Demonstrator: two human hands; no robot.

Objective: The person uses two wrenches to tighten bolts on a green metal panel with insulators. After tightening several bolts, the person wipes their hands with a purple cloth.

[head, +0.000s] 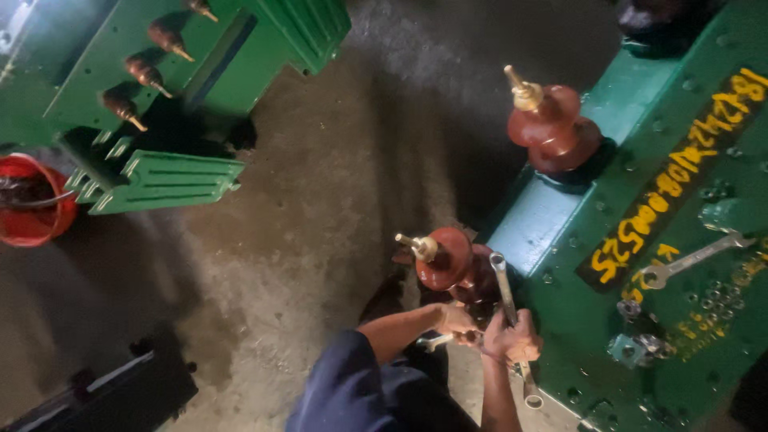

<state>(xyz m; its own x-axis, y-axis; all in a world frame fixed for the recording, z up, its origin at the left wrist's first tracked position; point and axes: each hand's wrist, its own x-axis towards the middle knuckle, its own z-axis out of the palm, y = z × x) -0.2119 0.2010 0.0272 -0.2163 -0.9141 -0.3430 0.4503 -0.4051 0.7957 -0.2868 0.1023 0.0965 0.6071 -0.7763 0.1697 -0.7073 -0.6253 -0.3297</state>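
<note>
My right hand (514, 339) is shut on a long silver ring spanner (504, 284) that stands upright at the near edge of a green transformer lid (584, 320). My left hand (456, 320), on a blue-sleeved arm, sits just left of it, fingers closed on a small silver spanner (433, 342). Both hands are directly below a red-brown insulator bushing (445, 258) with a brass stud. A second, larger bushing (554, 128) stands farther along the lid's edge.
Another spanner (694, 261) lies on the lid beside yellow painted markings, with several loose nuts (712, 298) nearby. A second green transformer (160, 88) with several brown bushings stands at upper left, a red bucket (32, 216) beside it. Grey concrete floor (320, 240) lies between.
</note>
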